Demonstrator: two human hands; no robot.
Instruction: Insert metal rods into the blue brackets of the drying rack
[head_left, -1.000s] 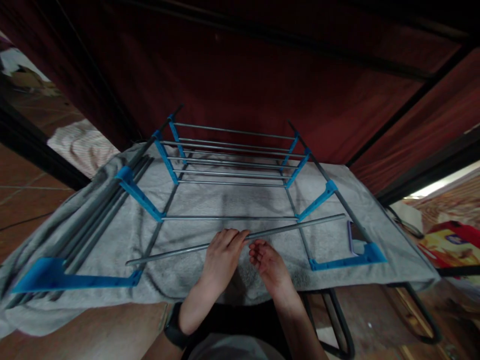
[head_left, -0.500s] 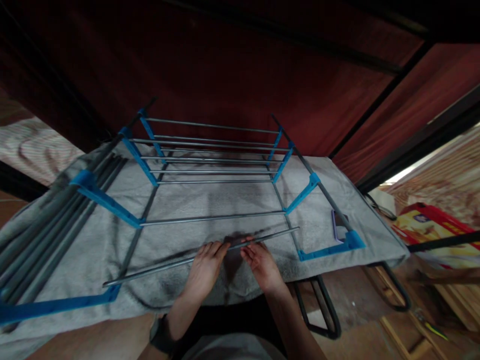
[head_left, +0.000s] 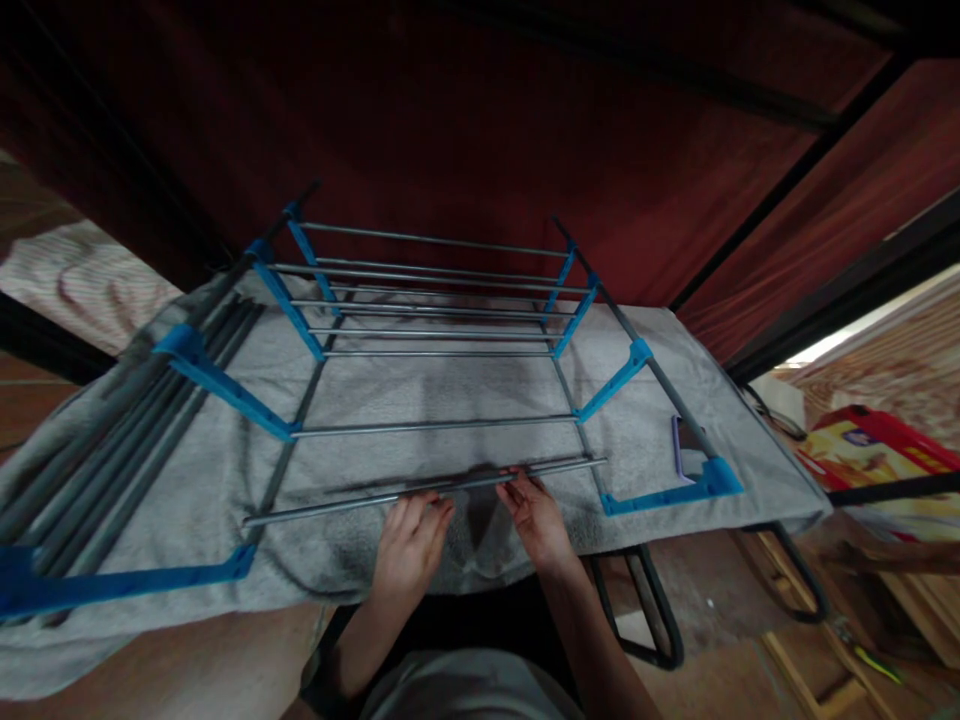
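A thin grey metal rod (head_left: 330, 508) lies nearly crosswise in front of me, between the two sides of a rack frame. My left hand (head_left: 409, 540) has its fingers curled over the rod left of its middle. My right hand (head_left: 536, 520) pinches it further right, fingertips on the metal. The rack has blue plastic brackets (head_left: 232, 395) joined by several grey crossbars (head_left: 435, 426). At the near end, the left blue bracket (head_left: 150, 583) and the right blue bracket (head_left: 667, 497) have no bar joining them; the held rod lies just beyond their inner ends.
Several loose grey tubes (head_left: 142, 455) lie along the left side on the grey blanket (head_left: 480, 385). A phone-like purple-edged object (head_left: 681, 450) lies by the right upright. Dark red fabric (head_left: 450, 130) hangs behind. A red and yellow package (head_left: 877, 450) is at the right.
The rod has shifted slightly away from me, and its left end has risen clear of the near-left bracket. My left thumb has come off the rod. The view has tilted slightly.
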